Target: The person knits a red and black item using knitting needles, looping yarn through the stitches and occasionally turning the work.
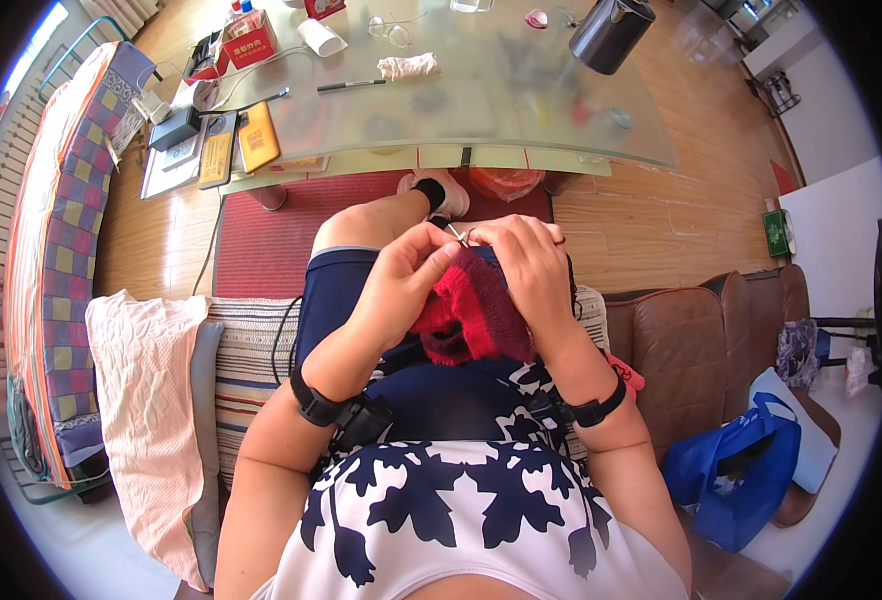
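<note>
Between my hands hangs a knitted piece [471, 307] in red and dark maroon, over my lap. My left hand [414, 274] pinches its upper edge and a metal knitting needle [456, 233] between thumb and forefinger. On the other side, my right hand [519, 259] is curled around the work at the needle tips, its fingers bent over the top edge. The needles cross just between the two hands. Most of their length is hidden by the fingers and the knitting. Each forearm wears a black strap with a device near the wrist.
Ahead stands a glass-topped table [478, 112] holding a dark kettle [612, 34], a yellow phone [258, 136], a pen [351, 86], eyeglasses [390, 31] and a red box [249, 41]. A brown leather sofa [677, 337] and a blue bag [741, 472] lie at right. A bed [73, 247] stands left.
</note>
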### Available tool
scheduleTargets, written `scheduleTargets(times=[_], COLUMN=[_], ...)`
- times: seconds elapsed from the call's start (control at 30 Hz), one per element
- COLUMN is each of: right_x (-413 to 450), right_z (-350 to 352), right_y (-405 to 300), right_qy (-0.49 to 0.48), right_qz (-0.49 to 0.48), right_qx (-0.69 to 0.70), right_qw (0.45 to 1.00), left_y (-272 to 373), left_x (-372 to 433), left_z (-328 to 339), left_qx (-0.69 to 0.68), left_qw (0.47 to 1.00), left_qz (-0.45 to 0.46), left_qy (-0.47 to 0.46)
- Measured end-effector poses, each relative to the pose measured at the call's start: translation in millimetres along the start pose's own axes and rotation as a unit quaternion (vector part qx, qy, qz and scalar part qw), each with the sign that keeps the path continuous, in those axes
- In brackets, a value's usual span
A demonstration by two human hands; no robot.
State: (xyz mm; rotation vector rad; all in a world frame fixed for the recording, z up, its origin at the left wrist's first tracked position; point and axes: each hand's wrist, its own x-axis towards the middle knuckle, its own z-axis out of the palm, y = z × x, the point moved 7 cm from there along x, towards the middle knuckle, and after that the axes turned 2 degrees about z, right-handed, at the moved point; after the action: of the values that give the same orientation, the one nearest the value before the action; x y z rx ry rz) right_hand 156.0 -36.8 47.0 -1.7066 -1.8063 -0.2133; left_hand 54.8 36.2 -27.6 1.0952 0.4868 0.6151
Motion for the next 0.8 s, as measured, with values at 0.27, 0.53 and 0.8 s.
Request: scheduleTargets(times=[0.27, 0.53, 0.8], right_x=[-2.7, -1.8, 3.4], right_z=[7.1, -1.7, -5.0], right_y=[18.1, 3.9, 13.8], right_qy=[0.002, 0.026, 0.043], right_qz=[0.027, -0.015, 0.035], right_qx=[0.088, 0.102, 0.128], right_qw=[0.996, 0.994, 0.990], left_y=[-7.8, 8.7, 8.1], left_x=[4.6, 11.5, 5.5], left_z=[-1.3, -16.2, -11.3], left_qx=[0.099, 0.015, 0.083], left_qw=[0.995, 1.000, 0.996], left_qz=[-0.020, -0.010, -0.034], left_qy=[-0.027, -0.005, 0.003])
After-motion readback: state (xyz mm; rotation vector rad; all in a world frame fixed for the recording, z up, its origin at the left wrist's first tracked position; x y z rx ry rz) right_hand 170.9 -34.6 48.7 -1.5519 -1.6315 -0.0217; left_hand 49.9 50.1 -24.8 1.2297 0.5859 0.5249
